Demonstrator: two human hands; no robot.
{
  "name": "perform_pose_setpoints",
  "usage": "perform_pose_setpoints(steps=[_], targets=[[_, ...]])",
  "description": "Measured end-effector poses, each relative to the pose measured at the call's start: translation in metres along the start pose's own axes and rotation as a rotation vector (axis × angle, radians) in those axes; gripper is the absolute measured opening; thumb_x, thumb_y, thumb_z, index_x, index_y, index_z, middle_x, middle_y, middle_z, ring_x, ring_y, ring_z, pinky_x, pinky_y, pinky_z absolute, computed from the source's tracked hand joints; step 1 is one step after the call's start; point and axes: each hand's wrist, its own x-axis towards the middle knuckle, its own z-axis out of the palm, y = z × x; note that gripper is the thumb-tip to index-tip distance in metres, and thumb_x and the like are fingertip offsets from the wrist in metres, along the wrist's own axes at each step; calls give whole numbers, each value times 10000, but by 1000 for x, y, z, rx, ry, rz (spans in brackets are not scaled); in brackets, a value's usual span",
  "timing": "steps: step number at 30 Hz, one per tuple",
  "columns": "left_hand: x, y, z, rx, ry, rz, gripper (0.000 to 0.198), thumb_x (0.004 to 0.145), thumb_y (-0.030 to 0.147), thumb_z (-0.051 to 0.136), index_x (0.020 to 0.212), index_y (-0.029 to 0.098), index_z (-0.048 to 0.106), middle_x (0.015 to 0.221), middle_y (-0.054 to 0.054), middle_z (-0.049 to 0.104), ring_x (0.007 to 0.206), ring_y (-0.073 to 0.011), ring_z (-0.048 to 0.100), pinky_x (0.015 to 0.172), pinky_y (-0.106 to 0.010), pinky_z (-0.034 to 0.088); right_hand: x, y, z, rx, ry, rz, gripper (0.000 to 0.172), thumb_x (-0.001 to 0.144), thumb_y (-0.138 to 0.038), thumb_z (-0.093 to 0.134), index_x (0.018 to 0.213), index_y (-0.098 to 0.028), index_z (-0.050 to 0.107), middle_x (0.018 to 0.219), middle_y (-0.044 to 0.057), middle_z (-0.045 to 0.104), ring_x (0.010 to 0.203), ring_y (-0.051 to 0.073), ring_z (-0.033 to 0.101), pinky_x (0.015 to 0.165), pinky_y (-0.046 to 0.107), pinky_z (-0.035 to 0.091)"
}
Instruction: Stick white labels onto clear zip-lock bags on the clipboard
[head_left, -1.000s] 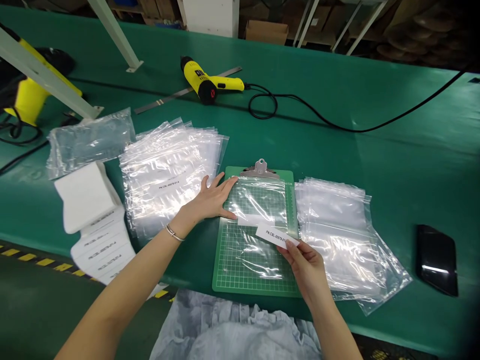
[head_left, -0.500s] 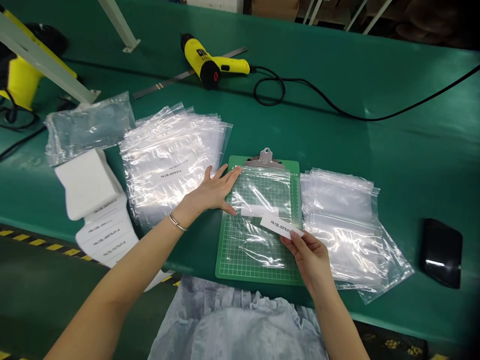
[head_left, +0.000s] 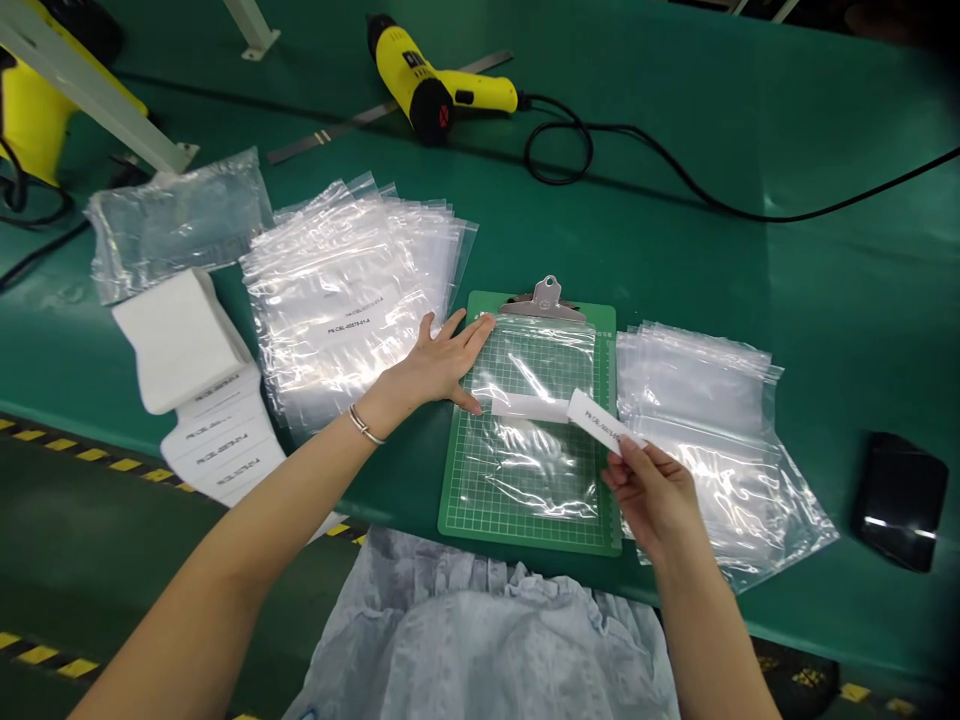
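Label strip (head_left: 604, 420) points diagonally up-left from the pinching right hand (head_left: 652, 497); flat left hand (head_left: 435, 365) rests on a clear bag (head_left: 529, 470).

Held label (head_left: 606, 420) print blurred; yellow heat gun (head_left: 34, 130) cut off by left edge.

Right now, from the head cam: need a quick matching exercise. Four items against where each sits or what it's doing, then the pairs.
Items:
1. Left hand
2. Right hand
3. Yellow heat gun
4. Stack of zip bags

Places and states:
A. Lying beyond the green clipboard on the green table cover, cord trailing right
B. Pinching a white printed label
C. Right of the green clipboard
D. Resting on the clear bag on the green clipboard

Pairs: 1-D, 2-B, 3-A, 4-C
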Motion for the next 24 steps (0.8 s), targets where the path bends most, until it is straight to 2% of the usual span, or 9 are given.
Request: perform_pose_setpoints(steps=[2,5,13,24], targets=[[1,0,1,7,4,2,1237,655,532,705,1388,152,-215,1503,-113,-43,1354,-386,-28,1013,-671,22,5,-10,0,-35,-16,-35,250,421,-262,870,571,-171,693,472,0,604,386,55,451,342,180,372],[2,0,2,20,-11,-6,1236,655,538,701,1388,150,-215,1502,-120,-48,1352,-393,-32,1008,-678,38,11,-17,3,-114,-12,-51,270,429,-292,870,612,-175,711,498,8,621,421,69,488,371,185,396],[3,2,-2,36,-61,-19,1233,660,536,696,1385,149,-223,1500,-122,-80,1349,-395,-48,1020,-667,39,16,-4,13,-215,-49,-57,316,417,-372,863,642,-198,725,594,1,681,503,95,579,558,230,526],[3,2,-4,35,-78,-11,1244,654,544,689,1378,135,-235,1500,-135,-75,1346,-404,-51,1028,-646,48,24,-2,10,-250,-67,-92,304,474,-363,843,686,-178,726,566,-6,658,497,95,575,563,239,546]])
